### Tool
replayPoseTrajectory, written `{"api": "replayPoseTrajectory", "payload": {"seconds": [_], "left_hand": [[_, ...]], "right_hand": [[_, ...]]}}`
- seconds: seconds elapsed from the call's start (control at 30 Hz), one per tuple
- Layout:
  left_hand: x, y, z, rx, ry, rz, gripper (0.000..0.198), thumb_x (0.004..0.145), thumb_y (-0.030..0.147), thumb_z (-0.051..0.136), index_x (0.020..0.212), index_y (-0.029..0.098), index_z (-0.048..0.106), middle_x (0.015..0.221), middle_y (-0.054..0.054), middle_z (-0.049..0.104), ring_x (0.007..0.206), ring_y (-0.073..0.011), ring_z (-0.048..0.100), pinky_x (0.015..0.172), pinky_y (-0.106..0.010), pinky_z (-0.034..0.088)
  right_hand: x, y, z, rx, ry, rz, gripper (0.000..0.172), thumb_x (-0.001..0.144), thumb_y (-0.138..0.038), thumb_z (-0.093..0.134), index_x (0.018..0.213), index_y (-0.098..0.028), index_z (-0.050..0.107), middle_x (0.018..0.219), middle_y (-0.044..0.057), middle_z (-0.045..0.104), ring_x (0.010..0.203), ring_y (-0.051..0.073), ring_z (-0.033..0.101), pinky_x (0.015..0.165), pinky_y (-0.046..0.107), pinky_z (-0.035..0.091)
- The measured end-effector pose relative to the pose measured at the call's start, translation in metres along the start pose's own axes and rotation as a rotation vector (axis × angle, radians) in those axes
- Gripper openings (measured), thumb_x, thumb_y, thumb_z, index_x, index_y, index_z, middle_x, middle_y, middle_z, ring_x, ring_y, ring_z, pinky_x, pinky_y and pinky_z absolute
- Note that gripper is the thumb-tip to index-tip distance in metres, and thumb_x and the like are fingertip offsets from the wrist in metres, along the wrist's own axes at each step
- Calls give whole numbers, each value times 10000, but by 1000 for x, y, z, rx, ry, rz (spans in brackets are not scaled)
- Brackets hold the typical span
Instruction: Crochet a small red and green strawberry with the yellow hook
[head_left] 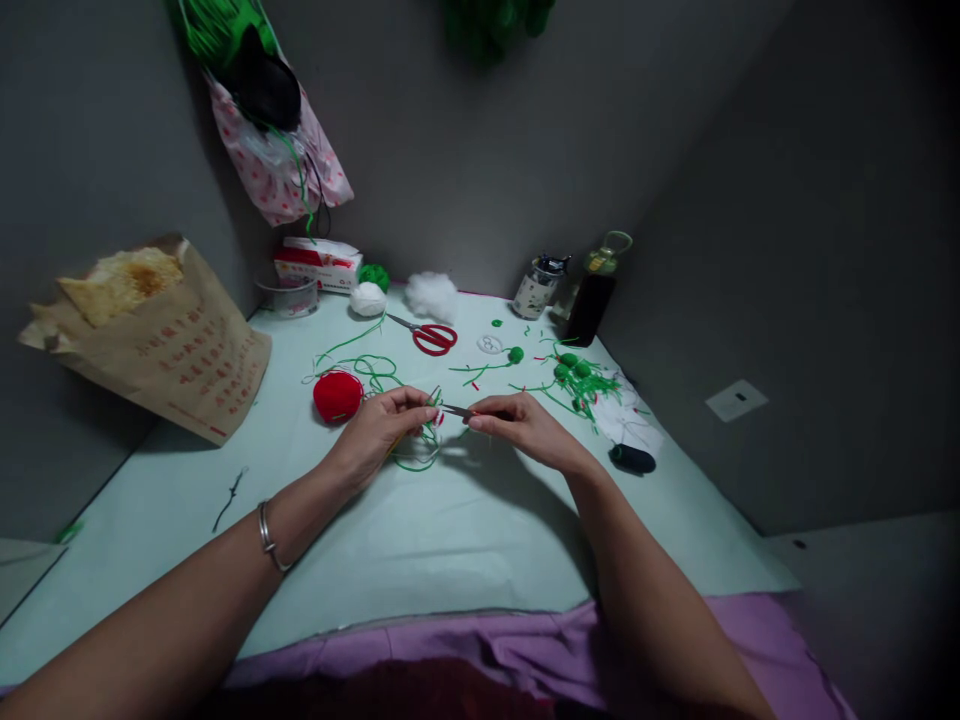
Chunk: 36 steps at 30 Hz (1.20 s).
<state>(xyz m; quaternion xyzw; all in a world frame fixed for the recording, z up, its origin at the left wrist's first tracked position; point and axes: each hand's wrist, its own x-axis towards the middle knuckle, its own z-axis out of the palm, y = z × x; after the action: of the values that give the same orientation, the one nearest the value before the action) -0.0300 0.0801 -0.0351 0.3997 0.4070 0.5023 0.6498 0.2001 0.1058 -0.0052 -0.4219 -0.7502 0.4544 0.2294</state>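
Observation:
Above the middle of the table, my left hand (386, 425) is closed in a pinch on a small piece of yarn work (436, 418) with red, white and green in it. Loose green yarn (416, 463) hangs below the fingers. My right hand (521, 425) is closed around a small dark pointed tool that looks like thread snips (456, 411); its tip points left and meets the yarn work. Fingers hide most of the tool's handle. Just left of my left hand sits a ball of red yarn (337, 397), with green strands curling behind it.
Red-handled scissors (433, 338) lie behind my hands, near white stuffing (431, 297) and a white yarn ball (368, 299). Green crocheted bits (581, 375) and a dark spool (632, 459) are at right. A paper food bag (187, 350) stands left; a bottle (594, 300) stands back right.

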Motion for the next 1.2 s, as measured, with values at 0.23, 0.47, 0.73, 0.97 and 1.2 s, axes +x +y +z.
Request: {"api": "replayPoseTrajectory", "payload": {"seconds": [0.23,0.47,0.73,0.97,1.2], "left_hand": [[-1,0,2,26,0,16,264,636,279,890,770,151,702,678,27,634,609,-97,498,588,-227,357],[1,-2,0,50,-20,20,244,648,270,877,781,159,705,694,19,644,619,-105,512,594,-234,363],[0,-2,2,69,-37,10,195,651,248,859,738,160,708,672,20,635,611,-102,503,587,-237,359],[-1,-3,1,78,-38,-2,207,655,269,868,749,163,717,683,15,657,616,-105,530,595,-241,371],[-2,-2,3,84,-36,-14,176,654,235,855,714,165,704,649,11,656,600,-110,527,578,-246,365]], "right_hand": [[0,-1,1,15,-3,3,376,878,-520,683,876,-153,766,700,-14,554,651,122,389,609,279,275],[0,2,-1,26,-12,1,376,877,-518,691,888,-152,778,719,-10,570,668,123,410,624,280,284],[-1,-2,1,6,-15,8,363,878,-508,689,845,-153,756,698,-15,546,655,122,388,611,279,284],[-1,-2,1,7,-24,14,371,873,-519,695,832,-153,741,689,-21,525,652,120,379,611,278,278],[1,1,3,15,-17,9,385,865,-531,699,843,-150,752,688,-18,539,650,122,383,612,277,292]]}}
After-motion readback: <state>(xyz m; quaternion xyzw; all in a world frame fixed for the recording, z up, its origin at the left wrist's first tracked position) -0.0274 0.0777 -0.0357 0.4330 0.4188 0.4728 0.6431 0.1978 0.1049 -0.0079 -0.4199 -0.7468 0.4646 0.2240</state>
